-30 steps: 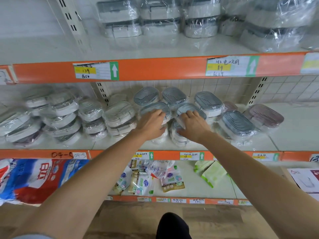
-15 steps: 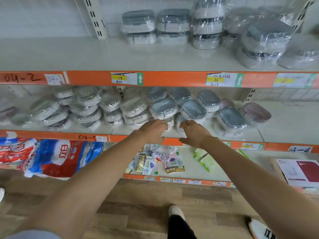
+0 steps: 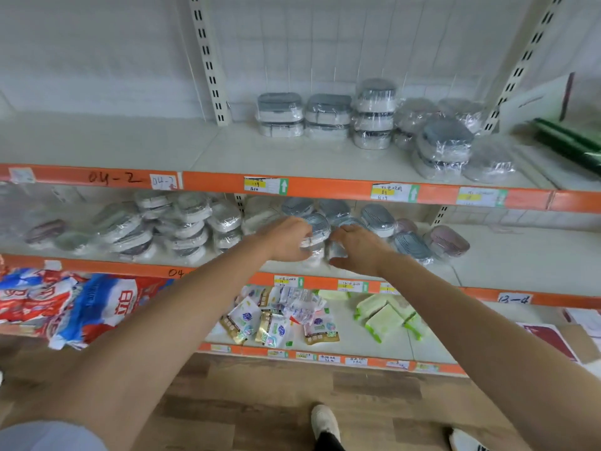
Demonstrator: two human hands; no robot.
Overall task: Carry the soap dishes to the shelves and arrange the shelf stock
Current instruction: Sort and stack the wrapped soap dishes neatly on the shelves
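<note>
Plastic-wrapped soap dishes with grey lids fill the middle shelf [image 3: 507, 271]. Both my hands reach to a small stack of these soap dishes [image 3: 314, 239] near the shelf's front. My left hand [image 3: 286, 239] curls its fingers round the stack's left side. From the right, my right hand [image 3: 356, 252] closes its fingers on the crinkled wrap of the same stack. More grey dishes [image 3: 377, 219] stand behind and to the right, and a pinkish one [image 3: 447, 242] lies further right. White and grey dishes [image 3: 182, 226] are piled at the left.
The top shelf [image 3: 130, 148] carries stacked wrapped boxes [image 3: 328, 113] and dark green rolls [image 3: 569, 144] at right. Below, the bottom shelf holds small sachets [image 3: 276, 320], green packs [image 3: 383, 315] and red-blue bags [image 3: 74, 304]. Orange shelf edges jut forward. My shoe [image 3: 323, 421] is on the wood floor.
The view has pulled back and tilted up, showing more of the top shelf. My hands have moved from the shelf's front edge onto the stack between them.
</note>
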